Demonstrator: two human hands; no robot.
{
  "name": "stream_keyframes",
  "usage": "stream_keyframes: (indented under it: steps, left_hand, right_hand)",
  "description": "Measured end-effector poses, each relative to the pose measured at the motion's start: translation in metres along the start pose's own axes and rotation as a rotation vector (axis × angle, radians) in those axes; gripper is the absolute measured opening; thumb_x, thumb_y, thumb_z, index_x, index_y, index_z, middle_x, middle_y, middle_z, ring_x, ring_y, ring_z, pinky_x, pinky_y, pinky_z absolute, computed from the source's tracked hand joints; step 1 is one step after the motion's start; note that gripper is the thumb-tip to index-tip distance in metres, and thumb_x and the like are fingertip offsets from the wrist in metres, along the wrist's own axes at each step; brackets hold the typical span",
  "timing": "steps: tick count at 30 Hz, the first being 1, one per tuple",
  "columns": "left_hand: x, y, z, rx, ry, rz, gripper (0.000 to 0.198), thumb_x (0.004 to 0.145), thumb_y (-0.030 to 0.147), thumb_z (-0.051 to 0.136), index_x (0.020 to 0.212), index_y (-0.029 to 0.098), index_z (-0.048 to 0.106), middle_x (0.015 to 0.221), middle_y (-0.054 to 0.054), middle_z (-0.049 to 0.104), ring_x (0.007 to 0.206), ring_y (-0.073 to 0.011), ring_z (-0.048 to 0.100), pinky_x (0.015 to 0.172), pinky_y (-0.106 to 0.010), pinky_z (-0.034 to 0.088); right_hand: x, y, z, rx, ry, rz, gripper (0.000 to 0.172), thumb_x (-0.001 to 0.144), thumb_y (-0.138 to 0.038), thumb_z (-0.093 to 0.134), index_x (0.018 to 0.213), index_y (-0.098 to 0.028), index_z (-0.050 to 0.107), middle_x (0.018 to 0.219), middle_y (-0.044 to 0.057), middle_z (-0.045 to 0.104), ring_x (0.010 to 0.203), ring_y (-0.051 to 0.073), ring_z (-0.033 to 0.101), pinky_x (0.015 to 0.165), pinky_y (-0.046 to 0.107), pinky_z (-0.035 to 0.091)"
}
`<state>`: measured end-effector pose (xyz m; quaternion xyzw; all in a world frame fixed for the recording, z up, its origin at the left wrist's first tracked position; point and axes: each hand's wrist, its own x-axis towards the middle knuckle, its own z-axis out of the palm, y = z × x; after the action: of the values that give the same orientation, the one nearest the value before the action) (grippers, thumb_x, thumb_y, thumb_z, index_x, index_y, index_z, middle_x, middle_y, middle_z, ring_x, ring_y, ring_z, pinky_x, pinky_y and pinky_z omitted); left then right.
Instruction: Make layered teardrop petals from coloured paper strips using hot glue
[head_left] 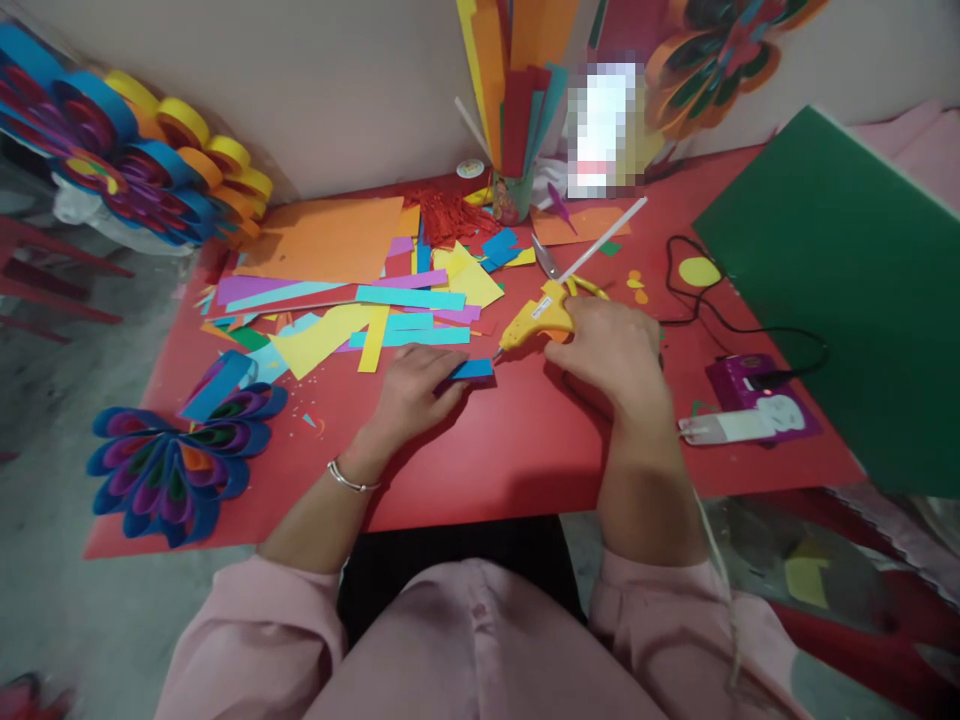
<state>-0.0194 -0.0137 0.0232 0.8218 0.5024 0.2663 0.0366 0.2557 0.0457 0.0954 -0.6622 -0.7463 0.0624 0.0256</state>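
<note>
My right hand (pixel 611 345) is wrapped round a yellow hot glue gun (pixel 534 318), a white glue stick (pixel 604 238) jutting from its back end. The gun's nozzle points left and down, close to the right end of a blue paper piece (pixel 474 369). That piece is pinched in my left hand (pixel 420 385), just above the red table (pixel 487 450); its far end is hidden by my fingers. At the table's left front lies a half-round flower (pixel 184 460) of looped blue, purple and green paper strips.
Coloured paper strips (pixel 409 298) and orange sheets (pixel 330 240) cover the back left. Scissors (pixel 547 262) lie behind the glue gun. A cup (pixel 513 197) holds upright strips. On the right are a power strip (pixel 739 427), a black cord (pixel 772 332) and a green board (pixel 840 300).
</note>
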Motion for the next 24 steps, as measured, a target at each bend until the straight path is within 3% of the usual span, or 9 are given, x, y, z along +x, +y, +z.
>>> stream_keyframes:
  steps: [6, 24]
  left_hand:
    - [-0.0021, -0.0029, 0.0022, -0.044, -0.021, -0.092, 0.047, 0.098, 0.041, 0.075, 0.143, 0.027, 0.073, 0.132, -0.008, 0.083, 0.118, -0.0315, 0.076, 0.107, -0.052, 0.056]
    - [0.0009, -0.007, 0.0034, -0.175, -0.023, -0.207, 0.064, 0.083, 0.037, 0.099, 0.141, 0.028, 0.072, 0.123, -0.009, 0.085, 0.114, -0.0317, 0.079, 0.108, -0.055, 0.058]
  right_hand:
    - [-0.0002, -0.003, -0.0016, -0.009, -0.032, -0.064, 0.038, 0.093, -0.036, 0.066, 0.126, -0.021, 0.075, 0.124, 0.015, 0.08, 0.11, 0.036, 0.073, 0.077, 0.04, 0.048]
    - [-0.0006, -0.004, 0.0037, -0.015, -0.009, -0.164, 0.037, 0.091, -0.039, 0.065, 0.121, -0.023, 0.079, 0.113, 0.014, 0.08, 0.107, 0.038, 0.07, 0.076, 0.041, 0.048]
